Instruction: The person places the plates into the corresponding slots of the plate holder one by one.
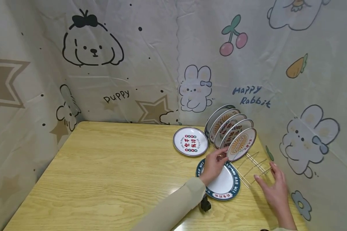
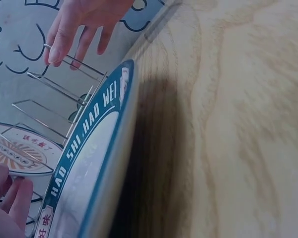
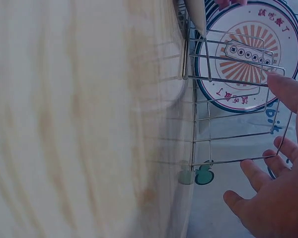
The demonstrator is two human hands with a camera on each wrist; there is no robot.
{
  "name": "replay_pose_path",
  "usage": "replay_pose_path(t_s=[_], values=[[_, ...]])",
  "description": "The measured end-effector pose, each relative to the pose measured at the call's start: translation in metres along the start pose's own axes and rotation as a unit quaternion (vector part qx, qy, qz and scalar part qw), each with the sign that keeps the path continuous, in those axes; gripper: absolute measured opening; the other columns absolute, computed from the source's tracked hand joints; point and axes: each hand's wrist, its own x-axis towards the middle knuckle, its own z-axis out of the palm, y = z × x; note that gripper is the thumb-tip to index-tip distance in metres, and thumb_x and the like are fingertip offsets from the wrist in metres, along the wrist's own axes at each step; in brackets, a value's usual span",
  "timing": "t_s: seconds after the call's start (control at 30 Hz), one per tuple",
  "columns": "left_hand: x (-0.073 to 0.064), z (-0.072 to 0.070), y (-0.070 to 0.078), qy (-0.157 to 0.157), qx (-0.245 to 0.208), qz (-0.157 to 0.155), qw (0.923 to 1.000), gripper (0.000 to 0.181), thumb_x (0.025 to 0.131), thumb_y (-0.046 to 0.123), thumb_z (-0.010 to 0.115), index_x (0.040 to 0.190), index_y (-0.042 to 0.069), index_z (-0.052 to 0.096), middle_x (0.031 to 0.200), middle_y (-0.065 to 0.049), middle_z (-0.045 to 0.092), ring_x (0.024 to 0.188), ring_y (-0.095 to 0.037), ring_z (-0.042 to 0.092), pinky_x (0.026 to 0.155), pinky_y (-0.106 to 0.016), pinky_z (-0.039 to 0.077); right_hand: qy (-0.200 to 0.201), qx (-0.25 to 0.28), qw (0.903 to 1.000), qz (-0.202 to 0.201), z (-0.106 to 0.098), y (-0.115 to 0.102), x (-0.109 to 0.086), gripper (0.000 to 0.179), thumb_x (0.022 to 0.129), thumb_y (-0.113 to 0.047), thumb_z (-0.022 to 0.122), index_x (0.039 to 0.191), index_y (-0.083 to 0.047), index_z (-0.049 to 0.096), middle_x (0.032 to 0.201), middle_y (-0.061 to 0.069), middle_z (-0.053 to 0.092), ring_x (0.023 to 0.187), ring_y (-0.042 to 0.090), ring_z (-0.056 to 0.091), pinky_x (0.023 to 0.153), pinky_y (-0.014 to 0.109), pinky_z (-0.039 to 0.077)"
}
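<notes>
In the head view, five plates stand on edge in a wire rack (image 1: 255, 163) at the right of the worktop (image 1: 112, 173). The left hand (image 1: 215, 165) is at the lower left rim of the nearest one, the sunburst plate (image 1: 241, 144), and seems to pinch it between thumb and fingers. The right hand (image 1: 277, 189) is spread at the rack's bare end. A teal-rimmed plate (image 1: 221, 179) lies just beside the rack, and a small plate (image 1: 191, 141) lies flat farther back.

In the left wrist view, the left hand's fingers curl close to the rim of the sunburst plate. Its thin, glossy edge suggests a stiff, fairly light piece, smooth enough to slip; whether it is ceramic or enamelled metal, I cannot tell, so it is best treated as something that could chip. The rim looks the right place to take hold, thumb on one face and fingers on the other.

In the right wrist view, the right hand's thumb and fingers part widely around the end wires, with the thumb tip at a wire corner. The rack's slim wires look light and likely to slide if nudged, so steadying that end makes sense.
</notes>
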Motion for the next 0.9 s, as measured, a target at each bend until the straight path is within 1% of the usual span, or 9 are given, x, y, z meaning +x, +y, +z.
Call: replay_pose_path(t_s=[0.13,0.23,0.3,0.43,0.5,0.7,0.9], values=[[0.0,0.0,-0.002,0.002,-0.002,-0.009,1.0,0.048,0.094,-0.001,0.071,0.138,0.018,0.067,0.121,-0.007,0.075,0.102,-0.01,0.073,0.085,-0.012,0.059,-0.001,-0.003,1.0,-0.004,0.001,0.001,0.0,0.092,0.097,-0.034,0.073,0.167,-0.017,0.016,0.17,0.024,0.013,0.151,0.052,0.028,0.122,0.072,0.024],[-0.001,-0.001,-0.003,0.0,0.0,-0.007,1.0,0.046,0.095,0.001,0.071,0.138,0.018,0.067,0.117,-0.008,0.075,0.098,-0.008,0.073,0.083,-0.013,0.059,0.001,-0.005,1.0,-0.001,0.002,0.0,0.0,0.092,0.097,-0.033,0.073,0.167,-0.017,0.016,0.171,0.023,0.013,0.151,0.052,0.027,0.123,0.071,0.023],[-0.001,-0.001,-0.003,0.0,0.002,-0.004,1.0,0.045,0.096,0.003,0.071,0.138,0.019,0.067,0.115,-0.007,0.075,0.096,-0.006,0.072,0.083,-0.013,0.06,0.001,-0.006,1.0,0.002,0.001,-0.001,-0.001,0.092,0.097,-0.033,0.073,0.167,-0.017,0.015,0.171,0.023,0.012,0.152,0.051,0.026,0.123,0.07,0.023],[-0.002,-0.004,-0.003,-0.006,0.002,-0.01,0.9999,0.045,0.096,0.006,0.072,0.137,0.024,0.067,0.113,-0.003,0.075,0.095,-0.003,0.071,0.083,-0.013,0.059,-0.002,-0.004,1.0,0.008,0.001,-0.003,-0.002,0.092,0.097,-0.032,0.073,0.167,-0.017,0.015,0.171,0.022,0.011,0.152,0.05,0.026,0.124,0.07,0.023],[-0.002,-0.006,-0.002,-0.012,0.004,-0.011,0.9999,0.044,0.096,0.007,0.072,0.136,0.024,0.067,0.113,-0.002,0.075,0.095,-0.001,0.07,0.084,-0.013,0.059,-0.004,-0.004,0.9999,0.009,0.001,-0.003,-0.002,0.092,0.097,-0.032,0.073,0.167,-0.017,0.014,0.171,0.022,0.01,0.152,0.05,0.026,0.124,0.07,0.023],[-0.006,-0.019,0.002,-0.027,0.024,-0.012,0.9993,0.039,0.097,0.011,0.071,0.135,0.021,0.068,0.116,0.002,0.075,0.099,-0.001,0.069,0.088,-0.014,0.058,-0.003,0.001,1.0,0.008,0.001,-0.004,-0.002,0.091,0.098,-0.032,0.073,0.167,-0.018,0.015,0.171,0.022,0.011,0.152,0.051,0.026,0.123,0.071,0.024],[-0.013,-0.038,0.002,-0.032,0.041,-0.004,0.9986,0.036,0.099,0.01,0.07,0.134,0.017,0.068,0.118,-0.003,0.075,0.106,-0.008,0.07,0.092,-0.016,0.058,-0.004,0.004,1.0,0.006,-0.001,-0.006,-0.002,0.091,0.098,-0.033,0.072,0.167,-0.017,0.015,0.171,0.022,0.01,0.152,0.051,0.025,0.123,0.071,0.022]])
